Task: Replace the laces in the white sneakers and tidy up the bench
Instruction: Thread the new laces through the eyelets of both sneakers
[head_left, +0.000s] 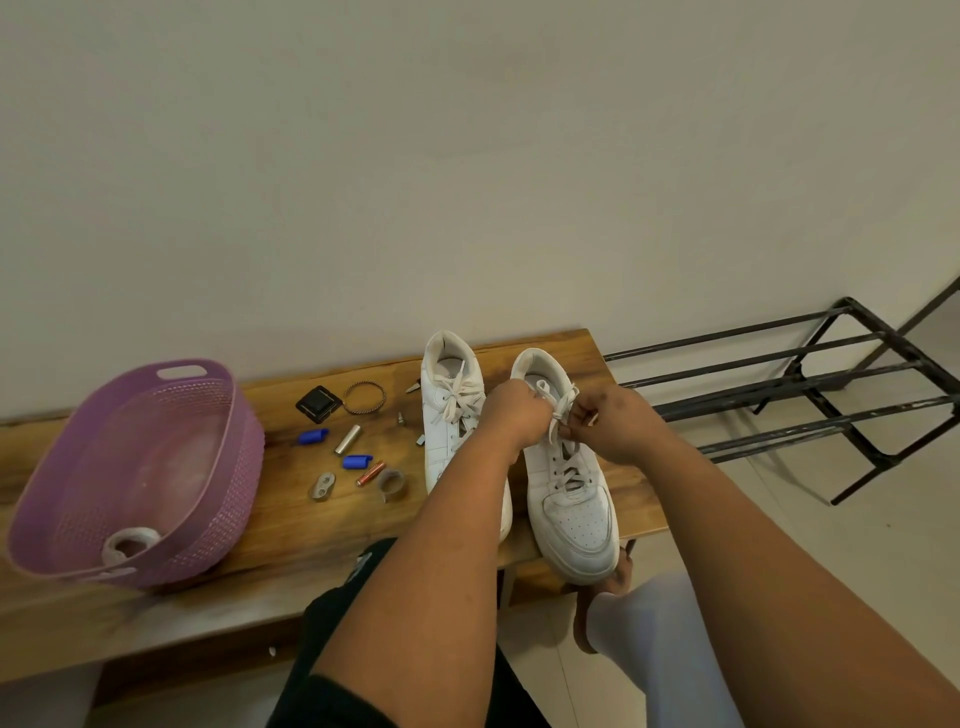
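Two white sneakers stand side by side on the wooden bench (291, 525), toes toward me. The left sneaker (451, 415) has its white lace tied in a bow. Over the upper eyelets of the right sneaker (571, 499) both my hands work its white lace (560, 415). My left hand (514, 415) grips one lace end with curled fingers. My right hand (610, 421) pinches the other end. The lace's knot area is partly hidden between my hands.
A purple plastic basket (228, 467) with a coiled white lace (130, 543) inside sits at the bench's left. Small clutter lies between basket and shoes: black square case (318, 404), bracelet (364, 397), blue caps (356, 461), metal tube (347, 439), battery (370, 473), tape ring (390, 484). A black metal rack (810, 395) stands right.
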